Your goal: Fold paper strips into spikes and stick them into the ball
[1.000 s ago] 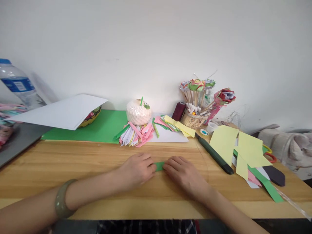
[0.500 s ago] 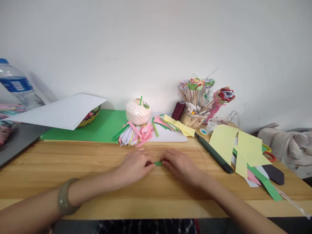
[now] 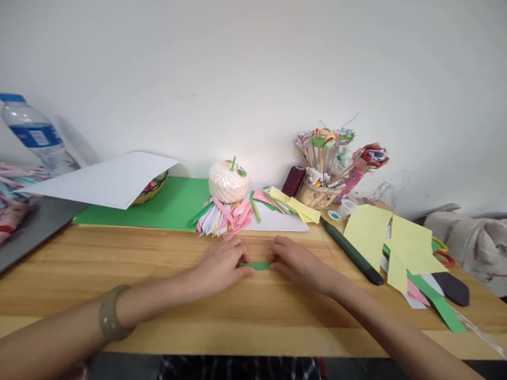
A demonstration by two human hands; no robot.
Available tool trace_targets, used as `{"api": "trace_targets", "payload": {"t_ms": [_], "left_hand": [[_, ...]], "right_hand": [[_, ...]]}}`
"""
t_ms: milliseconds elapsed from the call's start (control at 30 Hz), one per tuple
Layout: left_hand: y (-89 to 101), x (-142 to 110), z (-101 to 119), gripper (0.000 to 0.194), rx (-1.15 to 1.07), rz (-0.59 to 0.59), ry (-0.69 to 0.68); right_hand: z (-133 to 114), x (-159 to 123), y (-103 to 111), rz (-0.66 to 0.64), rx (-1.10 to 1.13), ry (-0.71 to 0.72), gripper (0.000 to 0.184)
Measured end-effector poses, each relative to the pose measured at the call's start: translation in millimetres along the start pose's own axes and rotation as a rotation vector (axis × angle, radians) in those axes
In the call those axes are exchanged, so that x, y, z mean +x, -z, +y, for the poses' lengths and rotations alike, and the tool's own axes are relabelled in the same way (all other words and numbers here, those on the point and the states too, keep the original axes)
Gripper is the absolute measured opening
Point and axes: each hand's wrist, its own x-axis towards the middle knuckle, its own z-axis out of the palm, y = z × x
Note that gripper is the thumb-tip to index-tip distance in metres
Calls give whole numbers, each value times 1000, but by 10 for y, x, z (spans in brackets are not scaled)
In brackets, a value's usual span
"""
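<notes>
A small green paper strip (image 3: 260,266) lies flat and level just above or on the wooden table, stretched between my two hands. My left hand (image 3: 224,259) has its thumb and curled fingers closed at the strip's left end. At the right end, my right hand (image 3: 297,264) bends its fingers over the strip and touches it. Both ends are partly hidden by the fingers. Behind my hands sits a pile of folded paper pieces (image 3: 222,216) in pink, white, yellow and green, in front of a white textured ornament (image 3: 227,183) with a green stem.
To the right lie a dark green cutter (image 3: 352,253), yellow paper sheets (image 3: 412,245) and a green strip (image 3: 443,307). A basket of paper flowers (image 3: 317,195) stands by the wall next to a maroon thread spool (image 3: 293,181). At left are white paper (image 3: 114,179) and a bottle (image 3: 37,134).
My hands have moved slightly apart, so more of the green strip shows between them. The whole view has shifted a little, with the table things appearing further right.
</notes>
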Motion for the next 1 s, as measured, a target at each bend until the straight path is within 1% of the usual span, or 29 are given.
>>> {"api": "trace_targets", "payload": {"t_ms": [100, 200, 267, 367, 433, 567, 700, 800, 900, 1000], "left_hand": [[-10, -24, -23, 13, -35, -15, -13], [-27, -15, -8, 6, -96, -15, 11], [-25, -8, 30, 3, -150, -11, 18], [21, -24, 106, 5, -221, 13, 20], [75, -53, 155, 7, -254, 21, 14], [156, -112, 243, 6, -368, 32, -31], [180, -164, 318, 13, -469, 86, 82], [209, -260, 359, 12, -556, 48, 111], [241, -396, 390, 8, -550, 47, 46], [244, -493, 418, 8, -376, 133, -115]], "right_hand": [[-85, -26, 18, 18, -17, -11, 13], [-209, -61, 16, 37, -23, -5, 10], [-296, -86, 3, 39, -19, 21, 11], [-387, -125, -19, 43, -7, 58, 18], [-415, -151, -28, 64, 6, 59, 22], [-450, -196, -39, 149, 55, 53, 27], [-514, -256, -40, 237, 121, 131, 29], [-578, -339, -30, 276, 114, 201, 29], [-647, -425, -31, 289, 58, 263, 29], [-703, -461, -54, 325, -1, 292, 28]]}}
